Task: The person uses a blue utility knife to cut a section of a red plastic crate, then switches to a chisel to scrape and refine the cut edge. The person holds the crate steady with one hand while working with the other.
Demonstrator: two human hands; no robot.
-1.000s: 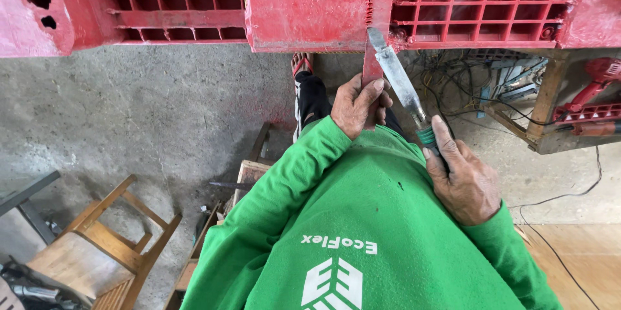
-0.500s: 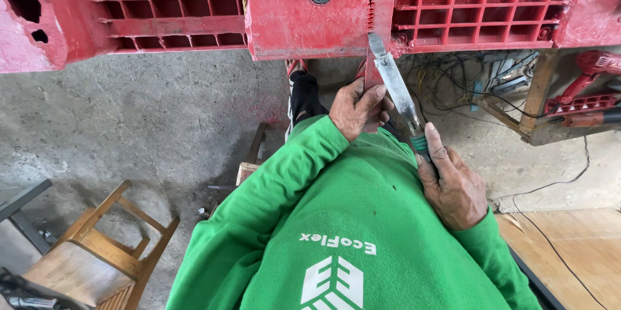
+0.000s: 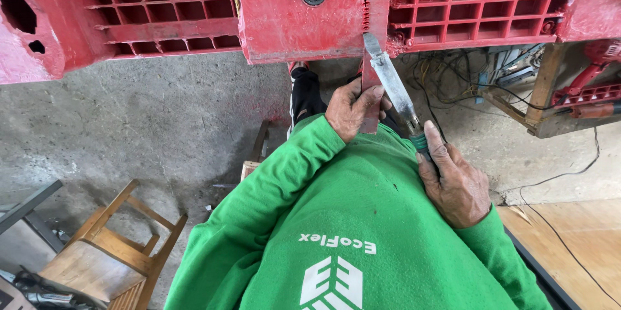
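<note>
A big red plastic pallet (image 3: 291, 19) with a ribbed grid stands on edge across the top of the view. My left hand (image 3: 352, 106) grips a narrow red plastic strip (image 3: 370, 83) and holds it upright against a rough seam in the pallet. My right hand (image 3: 456, 184) is wrapped around the green handle of a tool with a long flat metal blade (image 3: 391, 80). The blade's tip rests at the seam beside the strip. My green sleeves and chest fill the lower middle.
A wooden chair (image 3: 110, 245) stands on the concrete floor at the lower left. Tangled cables (image 3: 446, 87), a wooden frame (image 3: 543, 83) and red tool parts (image 3: 585, 83) lie at the right. A wood board (image 3: 576, 245) sits at the lower right.
Both hands keep their grips and stay at the seam. The blade has tilted slightly, and the view has shifted a little.
</note>
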